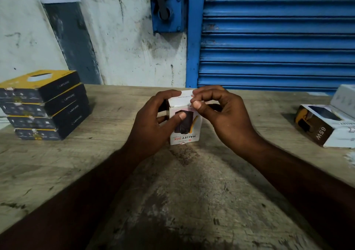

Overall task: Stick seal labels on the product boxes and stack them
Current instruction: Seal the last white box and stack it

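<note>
Left hand (pixel 153 121) around white box (pixel 185 134), right hand (pixel 224 119) in pinch on its top edge (dark stack (pixel 46 105) well apart)

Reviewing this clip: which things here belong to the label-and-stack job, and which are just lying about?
Job: Halley 20K box, held in the left grip, with the right grip pinching its top edge; stack of four black-and-yellow boxes; 65W box, probably waiting.
Just there: blue shutter; blue wall bracket.

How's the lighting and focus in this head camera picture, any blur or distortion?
Head view: dim, flat light; the forearms sink into shadow below; the white cardboard Halley 20K box is sharp mid-frame; the pale box at the right edge is soft; the wide lens slants the blue metal shutter.
</note>
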Demonstrator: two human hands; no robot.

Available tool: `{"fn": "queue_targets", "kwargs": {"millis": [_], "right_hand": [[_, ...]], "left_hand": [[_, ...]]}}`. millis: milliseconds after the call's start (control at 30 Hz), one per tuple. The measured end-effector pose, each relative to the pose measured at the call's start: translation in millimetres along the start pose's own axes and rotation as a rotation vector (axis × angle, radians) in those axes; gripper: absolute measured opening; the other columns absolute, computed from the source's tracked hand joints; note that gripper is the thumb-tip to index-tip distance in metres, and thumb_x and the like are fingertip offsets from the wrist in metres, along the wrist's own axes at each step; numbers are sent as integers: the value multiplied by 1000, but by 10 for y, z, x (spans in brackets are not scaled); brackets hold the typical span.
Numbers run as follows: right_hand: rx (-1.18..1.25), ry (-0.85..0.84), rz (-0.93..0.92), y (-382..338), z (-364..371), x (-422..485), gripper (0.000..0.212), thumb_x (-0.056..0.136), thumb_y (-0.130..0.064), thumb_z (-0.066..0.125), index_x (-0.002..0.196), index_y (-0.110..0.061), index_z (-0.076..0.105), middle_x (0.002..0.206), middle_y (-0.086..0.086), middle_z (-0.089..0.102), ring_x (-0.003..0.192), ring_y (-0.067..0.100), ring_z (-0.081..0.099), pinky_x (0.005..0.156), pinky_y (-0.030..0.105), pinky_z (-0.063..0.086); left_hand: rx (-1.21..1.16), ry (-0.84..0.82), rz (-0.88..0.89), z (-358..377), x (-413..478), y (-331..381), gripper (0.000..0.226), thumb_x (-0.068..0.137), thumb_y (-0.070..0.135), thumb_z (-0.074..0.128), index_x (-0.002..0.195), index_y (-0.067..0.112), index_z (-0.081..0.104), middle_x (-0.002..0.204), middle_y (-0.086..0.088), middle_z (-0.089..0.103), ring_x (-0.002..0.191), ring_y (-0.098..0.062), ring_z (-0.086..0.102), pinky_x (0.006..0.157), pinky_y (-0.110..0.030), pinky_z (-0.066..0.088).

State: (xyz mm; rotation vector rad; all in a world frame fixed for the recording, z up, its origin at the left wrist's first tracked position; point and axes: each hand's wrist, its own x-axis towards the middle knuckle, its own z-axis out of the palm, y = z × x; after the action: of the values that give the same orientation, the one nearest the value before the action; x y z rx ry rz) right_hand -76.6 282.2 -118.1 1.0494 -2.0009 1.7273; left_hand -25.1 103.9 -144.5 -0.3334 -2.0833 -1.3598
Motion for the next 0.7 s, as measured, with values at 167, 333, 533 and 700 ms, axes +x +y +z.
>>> {"fn": "queue_targets", "kwargs": {"millis": [167,333,533,700], "right_hand": [[41,-39,55,15,29,-13,15,87,-23,70,84,-37,73,122,-7,68,120,5,60,101,55,49],[26,-39,67,68,48,-12,17,85,-22,72,88,-39,73,126,-9,67,123,6,59,102,54,49],[-29,-36,50,82,41,-9,19,82,-20,75,91,-37,73,126,-9,66,124,8,58,103,51,49],[-91,-57,13,42,10,-22,21,80,-19,82,93,-33,73,127,-11,65,125,8,56,103,38,47]], "left_hand": [[5,9,3,1,3,-6,40,93,15,71,130,21,57,127,5,64,116,-8,63,82,-19,56],[5,1,14,9,0,-9,40,93,15,71,131,19,57,127,4,64,116,-9,63,81,-18,54],[-8,-3,13,13,-3,-4,41,92,16,71,130,19,57,126,5,65,116,-9,63,81,-18,54],[-12,-7,10,-1,4,-10,41,92,15,72,130,20,57,126,6,65,116,-9,63,83,-21,56]]}}
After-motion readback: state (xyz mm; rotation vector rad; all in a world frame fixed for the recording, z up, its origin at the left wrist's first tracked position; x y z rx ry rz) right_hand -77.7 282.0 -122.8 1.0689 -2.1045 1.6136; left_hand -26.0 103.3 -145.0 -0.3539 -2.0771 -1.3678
